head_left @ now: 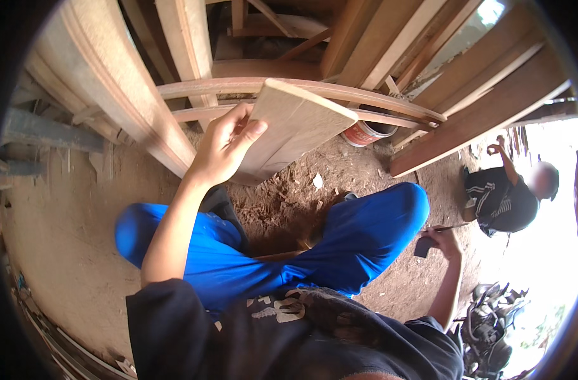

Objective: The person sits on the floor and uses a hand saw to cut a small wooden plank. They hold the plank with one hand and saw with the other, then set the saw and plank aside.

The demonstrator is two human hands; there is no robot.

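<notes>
My left hand (pixel 233 142) grips the left edge of a flat wooden board (pixel 295 126), thumb on its near face and fingers behind. The board stands tilted up in front of my knees, its lower end close to the dirt floor. Out to the right, beyond my right knee, my right hand (pixel 446 242) is closed on a small dark flat piece (pixel 423 247), well apart from the board. What the piece is made of does not show.
Long timbers (pixel 415 44) lean ahead, with curved wooden rails (pixel 289 87) across them. A red and white bucket (pixel 363 135) stands behind the board. A person in dark clothes (pixel 507 199) is at the far right, above a motorbike (pixel 488 329). Debris litters the dirt floor (pixel 270 206).
</notes>
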